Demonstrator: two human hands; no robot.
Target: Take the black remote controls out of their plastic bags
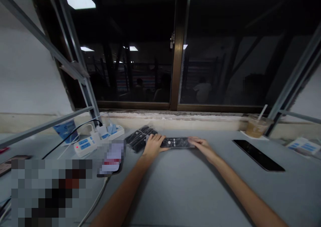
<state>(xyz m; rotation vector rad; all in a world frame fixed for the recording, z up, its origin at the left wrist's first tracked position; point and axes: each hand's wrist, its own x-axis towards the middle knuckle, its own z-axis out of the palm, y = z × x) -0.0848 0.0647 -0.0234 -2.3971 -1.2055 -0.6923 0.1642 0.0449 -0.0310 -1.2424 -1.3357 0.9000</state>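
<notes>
A black remote control (178,142) with pale buttons lies lengthwise between my hands, low over the grey table (190,187). It seems to be in a clear plastic sleeve. My left hand (154,144) grips its left end, fingers over the top. At the right end, my right hand (200,144) pinches the remote or its sleeve between thumb and fingers. Just behind and left of my left hand is a pile of similar black remotes (140,136) in clear wrapping, partly covered by that hand.
A white power strip (86,146) with plugs and cables stands at left, near a blue cup (65,130) and a charging phone (111,158). To the right lie a dark phone (258,155) and a drink cup with straw (257,126). Metal frame posts (86,90) flank the window.
</notes>
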